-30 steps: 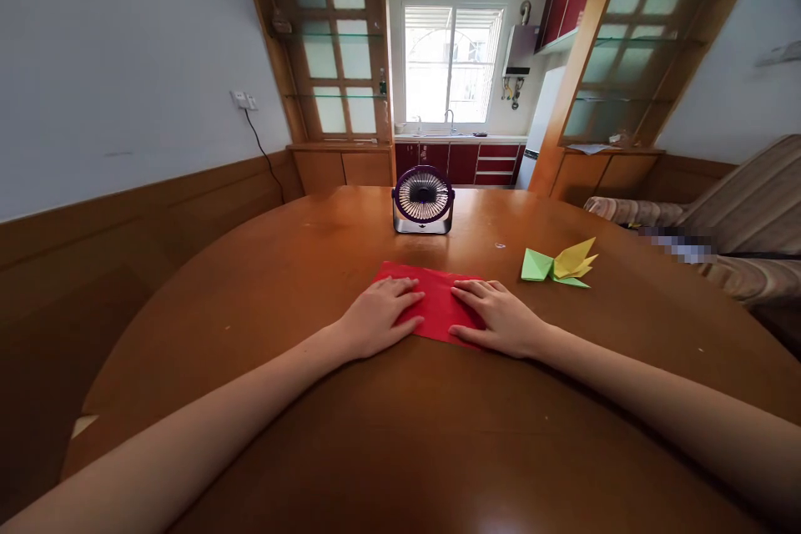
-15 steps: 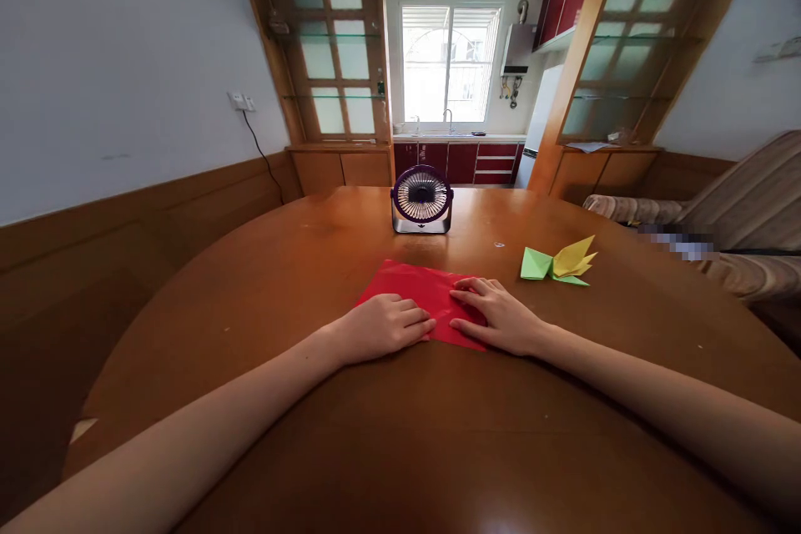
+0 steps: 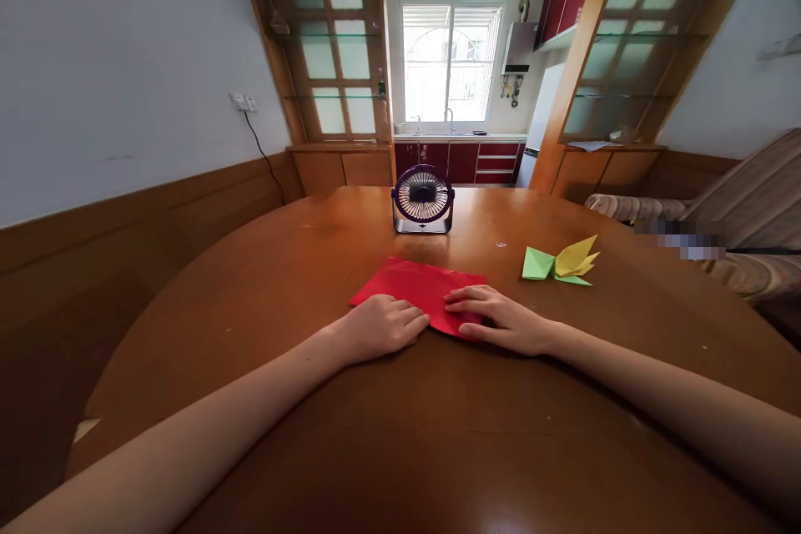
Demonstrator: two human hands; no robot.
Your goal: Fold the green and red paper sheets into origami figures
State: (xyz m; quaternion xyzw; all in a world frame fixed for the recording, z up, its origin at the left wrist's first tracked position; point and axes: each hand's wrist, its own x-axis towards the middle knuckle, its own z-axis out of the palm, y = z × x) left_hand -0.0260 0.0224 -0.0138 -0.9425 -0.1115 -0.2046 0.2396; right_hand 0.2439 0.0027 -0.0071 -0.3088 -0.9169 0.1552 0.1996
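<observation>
A red sheet of paper (image 3: pixel 420 285) lies flat on the round wooden table (image 3: pixel 300 267), turned so one corner points toward me. My left hand (image 3: pixel 381 325) rests at its near left edge, fingers curled and touching the paper. Flat on the sheet's near right part lies my right hand (image 3: pixel 501 319), fingers spread and pressing it down. Part of the paper is hidden under both hands.
A small purple desk fan (image 3: pixel 423 199) stands behind the paper. A folded green and yellow paper figure (image 3: pixel 559 263) lies to the right. A striped sofa (image 3: pixel 744 225) is at the far right, and a kitchen doorway lies beyond the table.
The red paper has rotated on the table, its left corner swinging out to the left. My left hand slid back to the near edge; my right hand shifted slightly left on the sheet.
</observation>
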